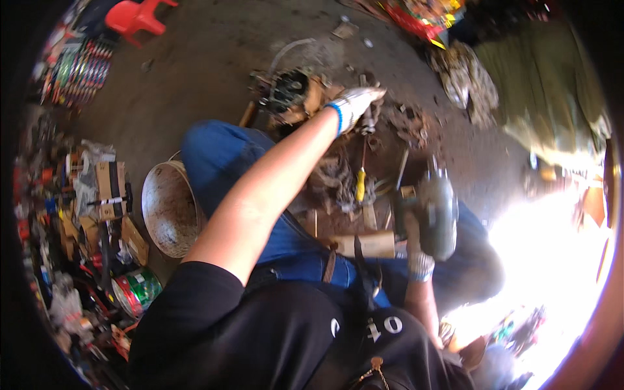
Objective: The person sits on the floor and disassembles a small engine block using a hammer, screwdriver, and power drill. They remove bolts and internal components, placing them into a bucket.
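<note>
My left hand [355,106], in a white knitted glove with a blue cuff, reaches forward over an upright-looking dark metal shaft part [369,122]. Its fingers look stretched out across the part, though blur hides whether they touch it. Just left of that hand sits a greasy engine-like assembly [290,92] of black and tan metal. My gloved right hand [414,244] is closed around the handle of a dark green power tool [439,218], held above my right leg with its metal nose pointing forward. A screwdriver [361,185] with a yellow handle lies between my legs among dirty metal parts [335,174].
More rusty parts [408,123] lie right of the shaft. A white bucket [170,209] stands by my left leg, near cluttered boxes and tools [97,214]. Behind are a red plastic stool [138,18] and a green cloth cover [543,91]. Bright light washes out the lower right.
</note>
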Action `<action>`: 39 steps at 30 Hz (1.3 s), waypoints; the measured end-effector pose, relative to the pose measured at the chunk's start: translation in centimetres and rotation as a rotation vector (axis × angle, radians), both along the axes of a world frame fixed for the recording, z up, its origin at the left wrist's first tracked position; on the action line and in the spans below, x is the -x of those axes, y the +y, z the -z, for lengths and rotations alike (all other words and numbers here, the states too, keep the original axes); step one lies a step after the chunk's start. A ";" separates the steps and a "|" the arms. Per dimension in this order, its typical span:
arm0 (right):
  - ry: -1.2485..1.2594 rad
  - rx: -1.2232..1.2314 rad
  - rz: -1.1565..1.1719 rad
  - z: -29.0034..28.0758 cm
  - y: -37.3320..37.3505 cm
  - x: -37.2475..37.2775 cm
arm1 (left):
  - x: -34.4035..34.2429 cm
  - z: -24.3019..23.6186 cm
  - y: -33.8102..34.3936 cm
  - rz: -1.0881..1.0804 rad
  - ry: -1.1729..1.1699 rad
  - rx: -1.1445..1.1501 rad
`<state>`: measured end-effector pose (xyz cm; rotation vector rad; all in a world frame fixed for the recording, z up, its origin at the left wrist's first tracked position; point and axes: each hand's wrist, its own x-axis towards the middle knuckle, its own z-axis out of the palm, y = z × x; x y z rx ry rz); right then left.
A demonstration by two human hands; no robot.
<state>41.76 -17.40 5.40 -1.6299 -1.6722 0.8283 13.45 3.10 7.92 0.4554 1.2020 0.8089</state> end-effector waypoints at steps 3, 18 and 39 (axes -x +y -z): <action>0.058 -0.038 0.093 0.3 0.8 -0.1 | -2.1 4.3 -4.5 0.357 0.360 0.043; 1.221 0.366 -0.246 -3.5 2.9 3.6 | 3.4 1.9 -10.5 -0.164 -0.552 -0.050; 0.365 -0.084 -0.478 -5.1 2.2 5.8 | -1.2 -4.2 -10.0 -0.690 -1.176 -0.119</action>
